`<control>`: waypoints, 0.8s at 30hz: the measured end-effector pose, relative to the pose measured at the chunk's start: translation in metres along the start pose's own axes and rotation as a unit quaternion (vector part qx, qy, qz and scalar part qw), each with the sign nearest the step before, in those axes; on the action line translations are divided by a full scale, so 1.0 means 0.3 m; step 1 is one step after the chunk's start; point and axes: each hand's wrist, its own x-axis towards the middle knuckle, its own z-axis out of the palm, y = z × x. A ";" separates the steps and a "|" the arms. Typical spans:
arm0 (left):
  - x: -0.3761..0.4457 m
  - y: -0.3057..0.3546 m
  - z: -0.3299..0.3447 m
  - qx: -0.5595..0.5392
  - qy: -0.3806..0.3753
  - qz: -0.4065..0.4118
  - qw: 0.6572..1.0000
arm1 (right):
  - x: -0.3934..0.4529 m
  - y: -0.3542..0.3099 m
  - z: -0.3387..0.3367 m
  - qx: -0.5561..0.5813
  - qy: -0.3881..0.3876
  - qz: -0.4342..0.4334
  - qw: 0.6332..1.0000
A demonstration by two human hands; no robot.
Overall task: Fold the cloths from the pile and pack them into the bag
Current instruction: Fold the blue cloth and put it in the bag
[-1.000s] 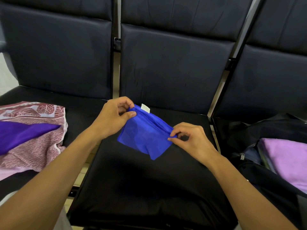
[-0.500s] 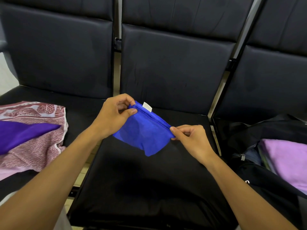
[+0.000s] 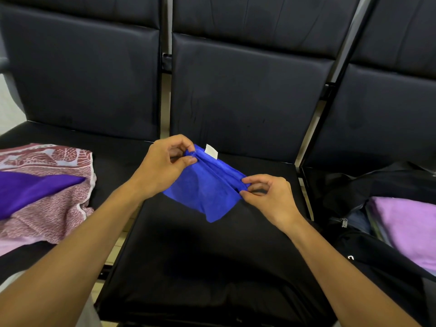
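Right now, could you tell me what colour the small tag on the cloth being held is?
White: the tag sits on the blue cloth's upper edge, clearest in the head view.

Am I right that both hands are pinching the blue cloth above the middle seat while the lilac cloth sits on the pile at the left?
Not quite: the head view shows the lilac cloth in the black bag on the right. Both the left hand and right hand do pinch the blue cloth above the middle seat.

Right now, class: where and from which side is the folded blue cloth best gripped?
Grip the blue cloth at both ends of its folded top edge, as the left hand and right hand pinch it, coming from each side; the rest hangs limp below.
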 end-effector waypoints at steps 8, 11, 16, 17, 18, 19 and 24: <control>-0.002 -0.010 -0.004 0.016 -0.002 0.005 1.000 | -0.003 -0.002 -0.005 -0.058 0.032 -0.004 0.998; -0.002 -0.018 -0.004 0.015 0.006 -0.012 1.000 | -0.004 -0.011 -0.011 -0.033 0.048 0.005 0.998; 0.000 -0.017 -0.004 0.013 0.009 -0.021 1.000 | -0.004 -0.012 -0.016 0.009 0.047 0.001 0.999; 0.000 -0.016 -0.003 0.011 0.009 -0.022 1.000 | -0.004 -0.013 -0.018 0.022 0.048 0.002 0.999; -0.001 -0.015 -0.003 0.011 0.010 -0.024 1.000 | -0.005 -0.014 -0.020 0.035 0.049 0.003 0.998; 0.000 -0.014 -0.002 0.012 0.009 -0.025 1.000 | -0.005 -0.016 -0.022 0.049 0.050 0.008 0.998; -0.001 -0.012 -0.006 0.016 0.002 -0.028 0.999 | -0.001 -0.020 -0.029 0.168 0.042 0.034 0.984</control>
